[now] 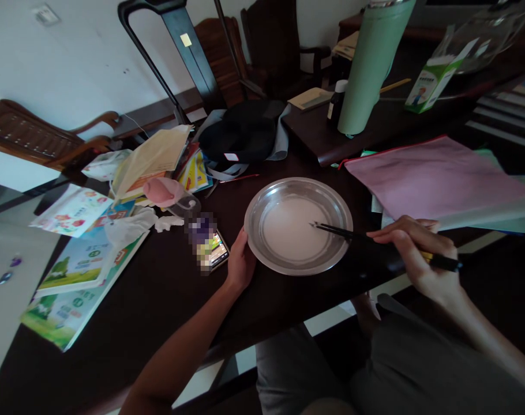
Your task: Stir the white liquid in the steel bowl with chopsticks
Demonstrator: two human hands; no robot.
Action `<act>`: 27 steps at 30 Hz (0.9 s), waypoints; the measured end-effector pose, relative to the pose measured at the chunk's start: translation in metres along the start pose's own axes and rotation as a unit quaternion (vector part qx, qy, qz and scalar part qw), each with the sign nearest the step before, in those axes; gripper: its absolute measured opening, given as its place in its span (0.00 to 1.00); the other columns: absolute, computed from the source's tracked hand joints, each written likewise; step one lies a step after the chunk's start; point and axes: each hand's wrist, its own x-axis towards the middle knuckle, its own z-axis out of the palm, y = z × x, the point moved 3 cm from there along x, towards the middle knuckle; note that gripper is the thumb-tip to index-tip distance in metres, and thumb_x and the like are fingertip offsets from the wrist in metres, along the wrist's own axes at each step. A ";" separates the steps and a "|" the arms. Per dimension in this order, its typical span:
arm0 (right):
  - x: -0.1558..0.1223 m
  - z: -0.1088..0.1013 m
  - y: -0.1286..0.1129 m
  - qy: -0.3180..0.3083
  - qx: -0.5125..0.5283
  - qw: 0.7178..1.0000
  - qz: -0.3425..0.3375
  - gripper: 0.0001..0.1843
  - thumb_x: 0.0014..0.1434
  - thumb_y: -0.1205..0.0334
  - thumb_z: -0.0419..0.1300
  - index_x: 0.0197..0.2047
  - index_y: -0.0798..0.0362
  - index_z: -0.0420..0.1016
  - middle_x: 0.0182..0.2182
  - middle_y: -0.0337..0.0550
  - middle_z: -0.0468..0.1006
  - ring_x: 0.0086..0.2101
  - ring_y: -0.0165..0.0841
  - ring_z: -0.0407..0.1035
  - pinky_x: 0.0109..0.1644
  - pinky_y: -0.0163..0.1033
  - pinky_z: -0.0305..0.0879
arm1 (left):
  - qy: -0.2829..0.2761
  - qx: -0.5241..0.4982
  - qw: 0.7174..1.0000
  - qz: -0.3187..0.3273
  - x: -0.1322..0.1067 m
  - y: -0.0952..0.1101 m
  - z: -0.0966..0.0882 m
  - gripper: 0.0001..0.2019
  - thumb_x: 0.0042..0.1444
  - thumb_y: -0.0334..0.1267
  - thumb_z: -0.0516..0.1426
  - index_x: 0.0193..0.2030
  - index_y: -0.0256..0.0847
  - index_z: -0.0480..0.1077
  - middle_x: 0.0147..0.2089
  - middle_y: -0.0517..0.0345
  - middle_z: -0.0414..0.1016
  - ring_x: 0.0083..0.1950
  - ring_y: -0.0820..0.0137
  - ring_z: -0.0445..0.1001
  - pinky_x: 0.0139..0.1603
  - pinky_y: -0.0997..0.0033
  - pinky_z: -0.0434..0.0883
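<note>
A round, shallow stainless steel dish point(254, 248) sits on the dark table. Pale, milky liquid point(288, 230) covers its bottom. My left hand point(242, 264) is closed on the dish's left rim, the thumb at the edge and the other fingers partly hidden beneath. From the right, my right hand point(418, 253) grips black chopsticks point(338, 231), whose tips are slightly apart over the liquid. Whether the tips touch the liquid I cannot tell. A lit phone point(219, 253), partly blurred out, lies beside my left hand.
Books point(72, 305), papers and a pink egg-shaped item point(162, 191) crowd the left. Behind the dish lies a black bag point(240, 132). A pink zip pouch point(431, 178) lies at the right. On a raised surface stand a green flask point(370, 75), a dark bottle point(337, 104) and a carton point(433, 83).
</note>
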 end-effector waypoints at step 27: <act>0.000 0.001 -0.011 -0.044 0.059 0.997 0.011 0.17 0.74 0.58 0.54 0.35 0.42 0.80 0.33 0.37 0.86 0.32 0.40 0.78 0.46 0.54 0.62 | 0.002 0.003 1.000 -0.005 0.000 0.000 0.000 0.17 0.59 0.51 0.64 0.50 0.44 0.80 0.57 0.53 0.84 0.68 0.51 0.74 0.70 0.50 0.70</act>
